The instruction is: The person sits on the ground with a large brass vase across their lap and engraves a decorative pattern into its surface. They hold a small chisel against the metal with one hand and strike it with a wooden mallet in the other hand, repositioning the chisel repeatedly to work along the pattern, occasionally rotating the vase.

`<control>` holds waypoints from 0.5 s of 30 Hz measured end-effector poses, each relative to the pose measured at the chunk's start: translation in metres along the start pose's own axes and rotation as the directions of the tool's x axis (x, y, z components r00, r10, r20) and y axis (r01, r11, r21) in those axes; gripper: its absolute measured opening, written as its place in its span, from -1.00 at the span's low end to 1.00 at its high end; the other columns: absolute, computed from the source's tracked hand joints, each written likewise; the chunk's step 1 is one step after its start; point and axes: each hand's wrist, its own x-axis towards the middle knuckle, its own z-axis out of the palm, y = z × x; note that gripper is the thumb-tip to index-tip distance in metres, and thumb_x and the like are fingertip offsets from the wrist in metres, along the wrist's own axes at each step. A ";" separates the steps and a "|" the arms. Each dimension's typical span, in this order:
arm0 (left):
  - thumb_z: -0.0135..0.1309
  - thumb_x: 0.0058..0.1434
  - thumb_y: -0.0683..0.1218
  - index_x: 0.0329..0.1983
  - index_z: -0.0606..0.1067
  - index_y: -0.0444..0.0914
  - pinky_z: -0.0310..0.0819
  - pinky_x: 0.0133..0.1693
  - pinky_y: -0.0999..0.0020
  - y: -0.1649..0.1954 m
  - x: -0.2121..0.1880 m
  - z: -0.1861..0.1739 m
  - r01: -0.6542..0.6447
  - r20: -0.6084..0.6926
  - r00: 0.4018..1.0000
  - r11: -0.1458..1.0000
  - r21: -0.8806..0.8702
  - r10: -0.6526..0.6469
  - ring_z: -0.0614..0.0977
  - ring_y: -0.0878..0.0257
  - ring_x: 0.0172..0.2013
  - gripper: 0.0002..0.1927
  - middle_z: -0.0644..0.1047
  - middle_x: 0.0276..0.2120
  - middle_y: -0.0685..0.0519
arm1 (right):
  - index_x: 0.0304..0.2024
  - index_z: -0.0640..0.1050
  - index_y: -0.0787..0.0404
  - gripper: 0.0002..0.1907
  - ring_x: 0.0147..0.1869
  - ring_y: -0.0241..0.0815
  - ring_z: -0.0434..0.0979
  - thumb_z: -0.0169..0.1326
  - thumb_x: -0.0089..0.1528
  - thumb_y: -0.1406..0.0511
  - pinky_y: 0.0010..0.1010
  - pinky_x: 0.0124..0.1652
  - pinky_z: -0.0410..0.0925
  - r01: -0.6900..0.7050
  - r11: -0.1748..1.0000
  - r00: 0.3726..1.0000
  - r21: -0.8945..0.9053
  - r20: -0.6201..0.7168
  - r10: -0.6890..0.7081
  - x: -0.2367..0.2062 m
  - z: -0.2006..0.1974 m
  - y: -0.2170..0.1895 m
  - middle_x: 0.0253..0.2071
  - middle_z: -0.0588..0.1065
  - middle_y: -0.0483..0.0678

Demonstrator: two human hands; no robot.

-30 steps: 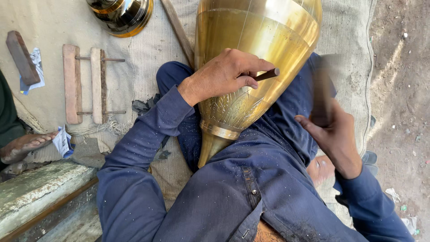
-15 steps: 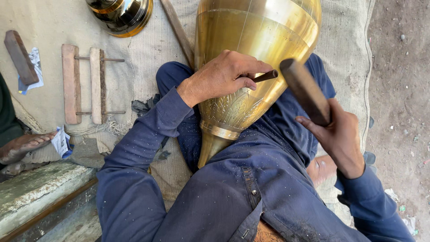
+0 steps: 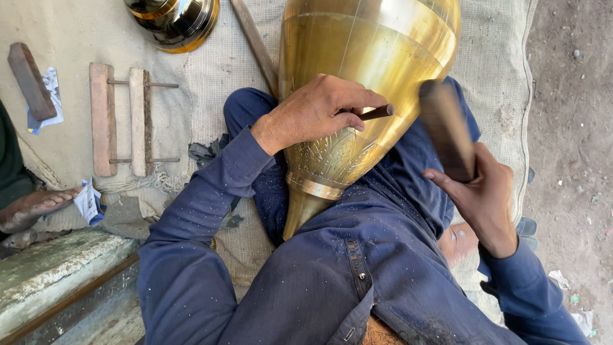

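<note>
A large brass vessel (image 3: 367,57), cone-shaped with an engraved band near its narrow neck, lies across my lap on blue trousers. My left hand (image 3: 316,112) rests on its side and grips a thin metal chisel (image 3: 377,113) whose tip sticks out to the right against the brass. My right hand (image 3: 479,198) holds a dark wooden mallet (image 3: 446,128), raised just right of the chisel's end and blurred.
A second dark, shiny brass vessel (image 3: 172,19) stands at the top left. A wooden frame of two slats on rods (image 3: 121,118) and a wooden block (image 3: 29,80) lie on the cloth at left. A long wooden stick (image 3: 254,45) lies beside the vessel. Another person's bare foot (image 3: 35,207) shows at left.
The mallet in my right hand has swung from a raised, blurred position down and left toward the chisel's end. My left hand has held the chisel still on the brass.
</note>
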 end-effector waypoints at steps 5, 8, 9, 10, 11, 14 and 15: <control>0.29 0.15 -0.20 0.12 0.56 -0.18 0.64 -0.08 0.26 -0.002 -0.001 -0.001 0.001 -0.005 1.000 0.999 -0.047 -0.001 0.75 0.13 -0.16 -0.57 0.66 -0.06 -0.02 | -0.07 0.47 0.38 -0.45 -0.33 -0.28 0.55 0.41 0.14 0.14 -0.36 -0.32 0.40 0.041 0.997 0.999 -0.064 0.020 -0.040 0.001 -0.002 -0.003 -0.39 0.53 0.07; 0.30 0.17 -0.19 0.14 0.56 -0.19 0.62 -0.08 0.24 -0.002 -0.001 -0.001 -0.049 -0.026 0.998 0.999 -0.001 0.049 0.73 0.08 -0.14 -0.56 0.66 -0.06 -0.05 | -0.10 0.49 0.36 -0.47 -0.37 -0.26 0.52 0.41 0.12 0.13 -0.36 -0.35 0.39 -0.013 1.000 1.000 -0.016 0.013 0.014 0.000 -0.003 -0.006 -0.43 0.53 0.05; 0.30 0.18 -0.19 0.15 0.56 -0.19 0.61 -0.08 0.23 -0.002 -0.002 0.000 -0.069 -0.031 0.997 0.998 0.010 0.070 0.72 0.06 -0.13 -0.56 0.65 -0.05 -0.06 | -0.09 0.47 0.35 -0.48 -0.36 -0.29 0.53 0.38 0.15 0.13 -0.38 -0.34 0.40 -0.012 0.999 0.999 0.033 0.034 0.011 0.000 -0.003 -0.007 -0.41 0.54 0.02; 0.30 0.18 -0.19 0.15 0.56 -0.19 0.61 -0.08 0.23 -0.002 -0.001 0.001 -0.063 -0.029 0.998 0.998 0.010 0.064 0.73 0.07 -0.13 -0.56 0.66 -0.05 -0.05 | -0.08 0.46 0.34 -0.49 -0.35 -0.32 0.54 0.36 0.17 0.12 -0.41 -0.33 0.41 -0.006 0.997 0.999 0.082 0.051 0.002 0.000 -0.003 -0.007 -0.39 0.55 0.00; 0.30 0.17 -0.18 0.15 0.56 -0.18 0.61 -0.08 0.23 -0.001 -0.001 0.001 -0.056 -0.028 0.998 0.998 0.010 0.056 0.73 0.08 -0.13 -0.55 0.66 -0.05 -0.05 | -0.11 0.46 0.35 -0.48 -0.37 -0.28 0.53 0.39 0.14 0.13 -0.38 -0.34 0.40 -0.026 0.999 0.999 0.022 0.044 0.025 0.000 -0.003 -0.007 -0.42 0.53 0.01; 0.29 0.17 -0.19 0.15 0.57 -0.17 0.61 -0.10 0.22 -0.002 -0.001 0.000 -0.001 0.007 1.000 0.999 0.032 0.001 0.73 0.08 -0.17 -0.56 0.67 -0.11 -0.04 | -0.17 0.46 0.35 -0.49 -0.39 -0.24 0.51 0.42 0.12 0.14 -0.34 -0.36 0.39 -0.040 0.999 0.999 -0.001 0.022 0.040 0.002 -0.003 -0.005 -0.45 0.51 0.01; 0.29 0.18 -0.19 0.15 0.57 -0.16 0.61 -0.10 0.22 -0.002 -0.003 0.000 0.029 0.024 0.999 0.999 0.034 -0.030 0.73 0.08 -0.18 -0.57 0.67 -0.13 -0.03 | -0.16 0.46 0.33 -0.51 -0.37 -0.27 0.52 0.40 0.15 0.13 -0.37 -0.34 0.41 -0.026 0.996 0.999 0.088 0.025 0.024 0.002 -0.003 -0.004 -0.43 0.52 -0.01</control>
